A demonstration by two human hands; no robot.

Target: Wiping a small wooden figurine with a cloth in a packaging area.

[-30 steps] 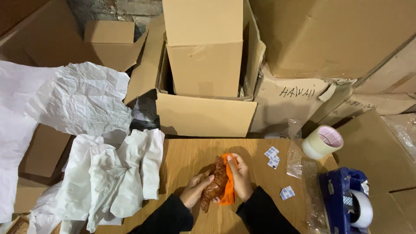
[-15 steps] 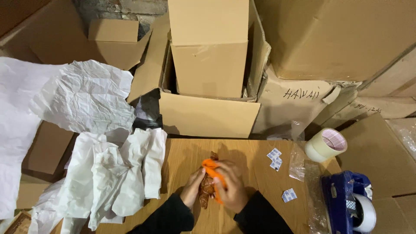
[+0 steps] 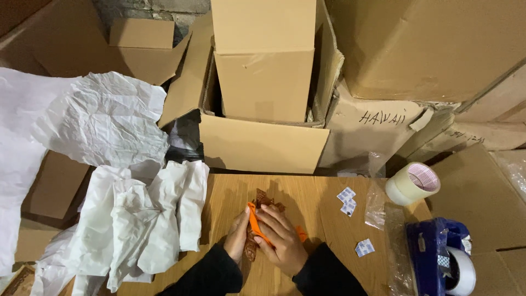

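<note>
At the near middle of the wooden tabletop (image 3: 323,205), 2 hands work 1 brown crinkly item (image 3: 257,200) with an orange strip (image 3: 255,226). The left hand (image 3: 238,237) cups the item's side, while the right hand (image 3: 282,237) closes over it, pinching the strip. The step looks like wrapping or tying, which calls for steady grip; crumpled white paper (image 3: 142,225) lies left of it, a tape roll (image 3: 412,183) right.

My packing station, storeroom type. Stacked cardboard boxes (image 3: 263,82) fill upper frame; crumpled white wrapping paper (image 3: 109,181) at left; wooden tabletop (image 3: 323,219) at bottom centre; tape roll (image 3: 412,183) and blue tape dispenser (image 3: 441,257) at lower right.
</note>
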